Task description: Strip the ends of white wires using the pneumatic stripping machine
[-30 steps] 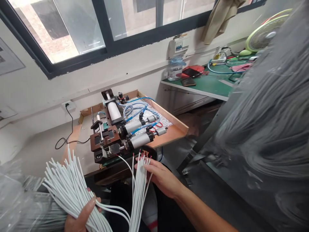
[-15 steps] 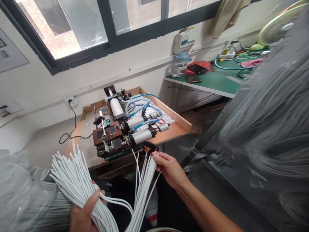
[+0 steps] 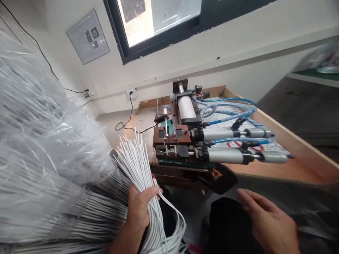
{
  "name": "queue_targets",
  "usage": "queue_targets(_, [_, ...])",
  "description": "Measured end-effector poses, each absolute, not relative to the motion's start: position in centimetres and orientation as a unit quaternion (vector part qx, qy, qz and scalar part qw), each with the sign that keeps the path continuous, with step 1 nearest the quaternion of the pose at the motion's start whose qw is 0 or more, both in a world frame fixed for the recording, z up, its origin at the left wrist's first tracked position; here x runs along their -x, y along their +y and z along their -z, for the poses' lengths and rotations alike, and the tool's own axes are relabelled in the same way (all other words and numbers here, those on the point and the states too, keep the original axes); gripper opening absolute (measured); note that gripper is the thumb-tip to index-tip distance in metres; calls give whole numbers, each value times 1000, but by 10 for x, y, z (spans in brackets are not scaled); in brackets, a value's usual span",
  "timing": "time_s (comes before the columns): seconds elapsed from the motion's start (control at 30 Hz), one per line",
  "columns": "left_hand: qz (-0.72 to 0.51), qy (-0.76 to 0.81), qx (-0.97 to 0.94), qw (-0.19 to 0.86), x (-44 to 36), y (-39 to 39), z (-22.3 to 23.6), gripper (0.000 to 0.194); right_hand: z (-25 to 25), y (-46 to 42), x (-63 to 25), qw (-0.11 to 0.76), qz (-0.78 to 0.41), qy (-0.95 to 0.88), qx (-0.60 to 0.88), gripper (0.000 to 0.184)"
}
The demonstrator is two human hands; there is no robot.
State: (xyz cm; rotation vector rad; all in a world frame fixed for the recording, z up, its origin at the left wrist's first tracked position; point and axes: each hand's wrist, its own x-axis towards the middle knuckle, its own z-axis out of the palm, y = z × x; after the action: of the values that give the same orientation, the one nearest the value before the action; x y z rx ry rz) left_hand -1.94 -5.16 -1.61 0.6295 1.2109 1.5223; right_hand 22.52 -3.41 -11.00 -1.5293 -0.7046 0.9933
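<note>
My left hand (image 3: 141, 204) is wrapped round a thick bundle of white cables (image 3: 139, 165), whose cut ends fan out above the fist. At the thumb, a couple of cables (image 3: 155, 180) show red tips. Below the fist, the lengths loop down and out of view at the bottom. My right hand (image 3: 270, 220) hangs apart from the bundle at the lower right, fingers stretched out, with no cable visible in it. In front of both hands stands a bench machine (image 3: 172, 135) with metal cylinders and brown jaw blocks.
Clear plastic wrap (image 3: 53, 141) covers large stacks of cables on the left. Blue air hoses (image 3: 233, 116) run over the wooden-edged bench (image 3: 293, 137). A black cord (image 3: 131, 109) hangs from a wall socket. Part of a green table (image 3: 323, 76) shows at right.
My view has swung left. My right hand has let go of the red-tipped cables and moved away to the right. My left hand still grips the bundle.
</note>
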Motion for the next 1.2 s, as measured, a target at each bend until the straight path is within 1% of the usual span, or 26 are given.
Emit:
queue_targets(0.03, [-634, 508, -263, 520, 19, -51, 16, 21, 98, -34, -213, 555, -393, -336, 651, 12])
queue_targets(0.07, [-632, 510, -264, 520, 18, -50, 15, 22, 86, -34, -198, 549, -401, -400, 615, 13])
queue_targets(0.17, [-628, 509, -271, 523, 17, -48, 13, 21, 59, -33, -152, 459, -491, -593, 443, 15])
queue_targets(0.23, [-628, 506, -276, 522, 18, -46, 11, 18, 52, -33, -131, 414, -507, -656, 375, 15])
queue_targets(0.3, [-629, 507, -282, 517, 20, -44, 9, 18, 52, -32, -120, 407, -509, -667, 361, 16])
queue_targets(0.37, [-631, 506, -285, 514, 21, -41, 8, 19, 54, -28, -116, 410, -525, -646, 373, 16])
queue_targets(0.43, [-633, 506, -284, 513, 22, -38, 6, 20, 53, -23, -115, 408, -565, -605, 385, 19])
queue_targets(0.57, [-631, 507, -277, 517, 22, -32, -1, 18, 48, -13, -113, 380, -637, -575, 345, 22])
queue_targets(0.67, [-628, 510, -280, 517, 22, -28, -6, 14, 47, -9, -112, 373, -630, -596, 329, 18])
queue_targets(0.77, [-638, 520, -277, 495, 24, -23, -8, 16, 48, -6, -112, 427, -609, -566, 357, 16])
queue_targets(0.9, [-643, 545, -271, 465, 26, -17, -9, 21, 46, 1, -109, 496, -650, -409, 405, 19])
queue_targets(1.07, [-644, 537, -274, 470, 26, -10, -14, 21, 40, 15, -99, 538, -715, -251, 370, 23])
queue_targets(1.2, [-647, 537, -273, 468, 27, -5, -19, 21, 36, 24, -94, 538, -754, -175, 333, 22])
